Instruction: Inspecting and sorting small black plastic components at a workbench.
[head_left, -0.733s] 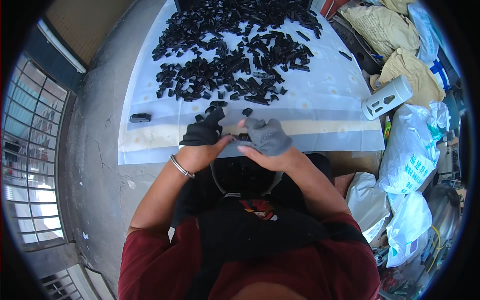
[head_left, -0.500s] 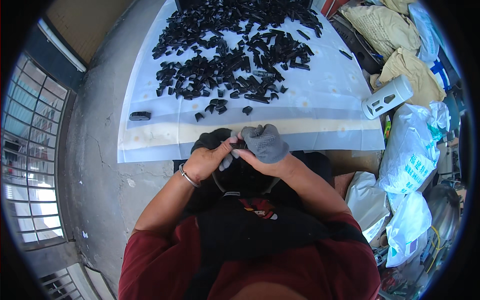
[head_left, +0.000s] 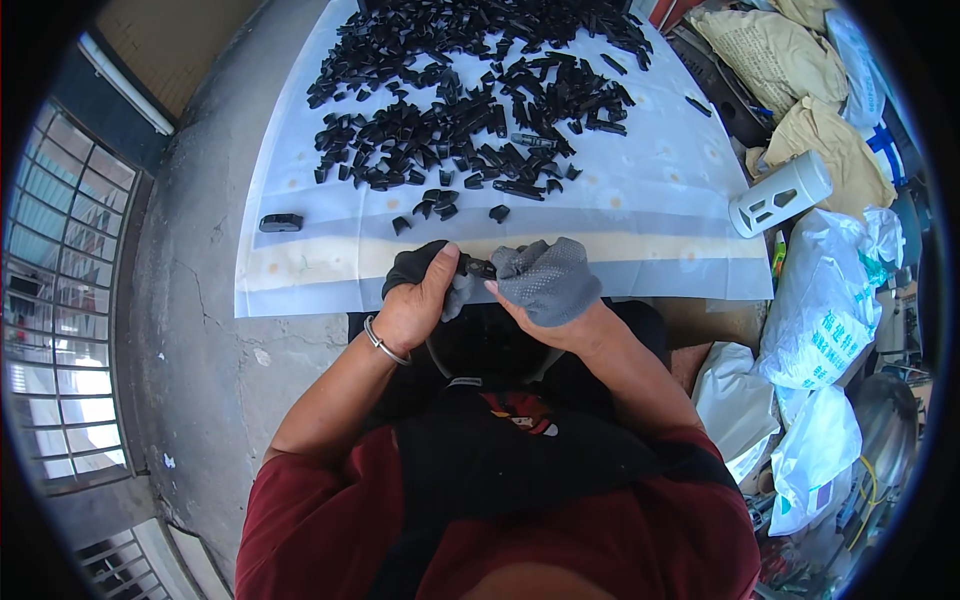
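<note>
Between my two hands, over the near edge of the table, is a small black plastic part (head_left: pixel 480 269). My left hand (head_left: pixel 424 282), in a partly covering black and grey glove, grips its left end with the thumb on top. My right hand (head_left: pixel 546 284), in a grey dotted glove that leaves the thumb bare, closes on the right end. The fingers hide most of the part. Beyond them, many similar black pieces (head_left: pixel 430 140) lie in a loose heap on the white sheet. A few strays (head_left: pixel 499 213) sit nearest my hands.
A rounded black block (head_left: pixel 281 222) lies at the left of the table sheet (head_left: pixel 680 220). On the right edge a white plastic cylinder with cutouts (head_left: pixel 782 194) lies tilted. White sacks (head_left: pixel 822 300) and brown sacks (head_left: pixel 770 60) crowd the right side. A dark round container (head_left: pixel 490 345) is below my hands.
My hands have drawn slightly apart, and more of the black part shows between them. The left thumb has lifted and now points upward. The pieces on the table keep their arrangement.
</note>
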